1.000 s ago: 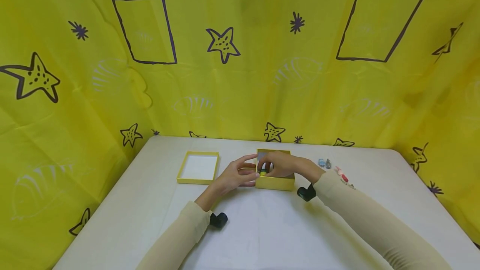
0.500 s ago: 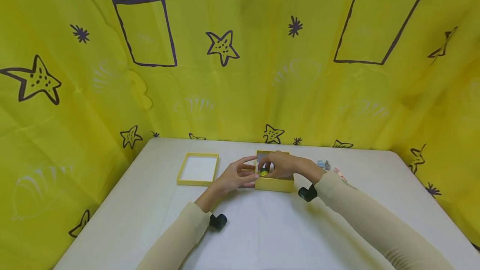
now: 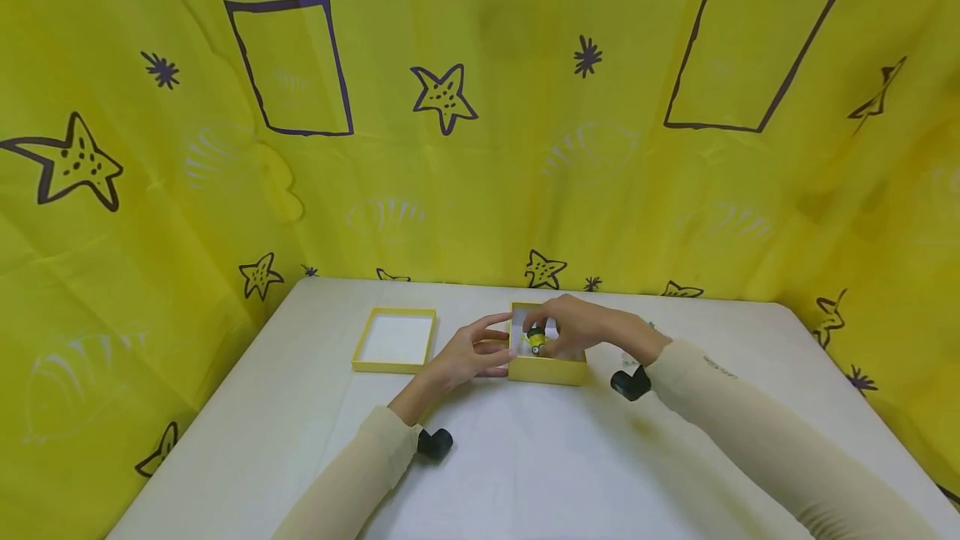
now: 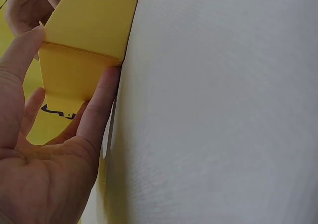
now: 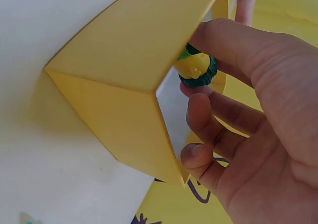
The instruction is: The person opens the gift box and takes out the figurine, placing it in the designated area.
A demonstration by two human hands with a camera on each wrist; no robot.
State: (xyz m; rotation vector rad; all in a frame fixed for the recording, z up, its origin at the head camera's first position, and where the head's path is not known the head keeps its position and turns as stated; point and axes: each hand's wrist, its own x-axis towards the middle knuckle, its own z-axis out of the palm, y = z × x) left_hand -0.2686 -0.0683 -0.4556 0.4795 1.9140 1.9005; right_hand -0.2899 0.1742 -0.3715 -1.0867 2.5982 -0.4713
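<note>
An open yellow box [image 3: 546, 372] with a pale inside stands on the white table. My left hand [image 3: 459, 357] rests against its left side, fingers extended; in the left wrist view the thumb [image 4: 25, 55] touches the top corner and a finger lies low along the end wall [image 4: 74, 72]. My right hand [image 3: 581, 325] is over the box opening and pinches a small yellow and dark green toy figure [image 3: 536, 338] between thumb and fingers. In the right wrist view the figure [image 5: 195, 67] shows at the box's rim, its other fingers loosely bent.
To the left lies the shallow yellow box lid [image 3: 395, 340], white inside up. Small trinkets [image 3: 627, 359] on the table are mostly hidden behind the right forearm. A yellow curtain [image 3: 510, 207] with starfish drawings hangs behind the table.
My right hand has risen slightly and shifted right, and more of the toy figure shows. The right forearm now covers most of the trinkets. The left hand stays at the box.
</note>
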